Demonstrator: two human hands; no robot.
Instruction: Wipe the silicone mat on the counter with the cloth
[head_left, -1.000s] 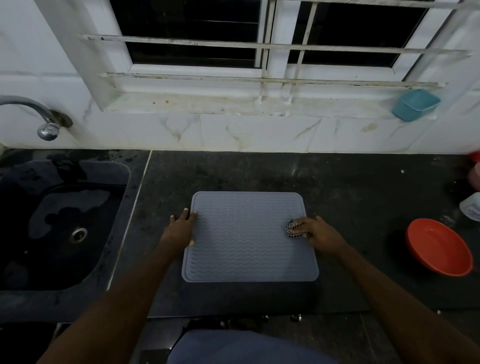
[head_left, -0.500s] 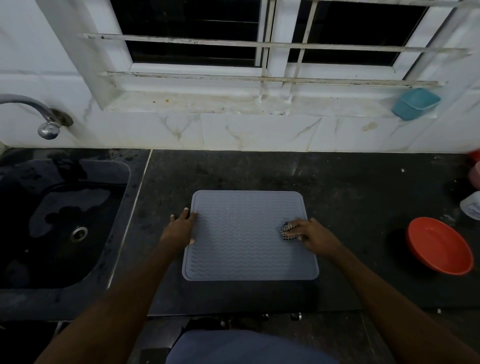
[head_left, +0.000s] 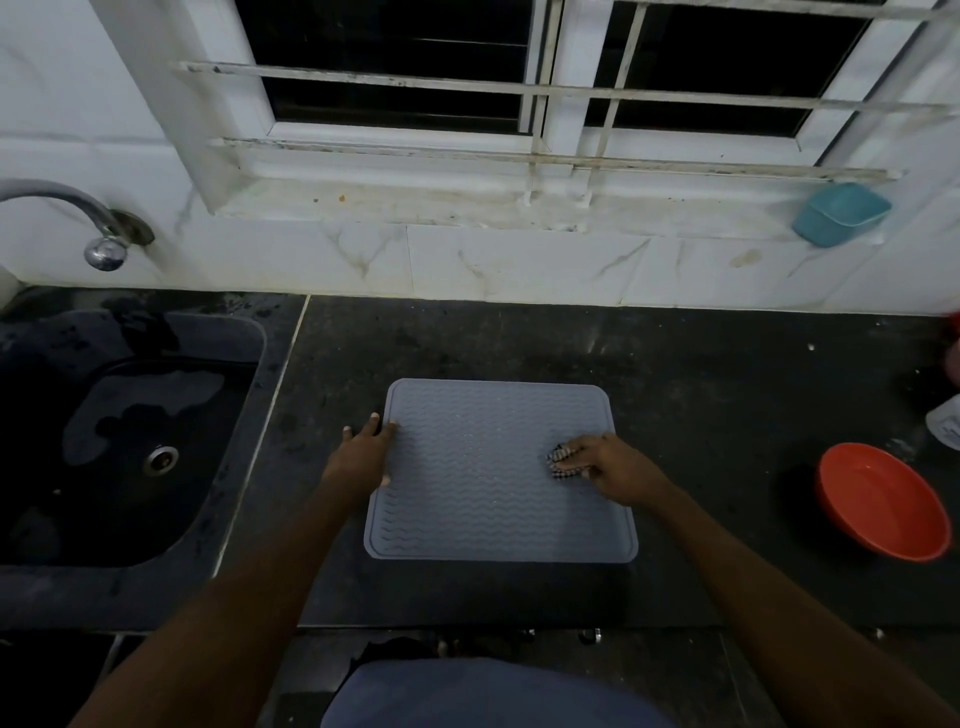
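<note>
A grey silicone mat (head_left: 478, 478) with a wavy ribbed surface lies flat on the dark counter (head_left: 701, 374), near its front edge. My left hand (head_left: 361, 454) rests flat on the mat's left edge, fingers spread, holding nothing. My right hand (head_left: 610, 467) presses a small bunched checked cloth (head_left: 561, 461) onto the right part of the mat. Most of the cloth is hidden under my fingers.
A black sink (head_left: 124, 441) with a drain and a chrome tap (head_left: 98, 228) lies to the left. An orange bowl (head_left: 883, 501) sits on the counter at the right, with a white container (head_left: 945, 426) behind it. A teal tub (head_left: 839, 213) stands on the window sill.
My right hand has slid the cloth a little leftward, inward from the mat's right edge. My left hand has stayed on the left edge.
</note>
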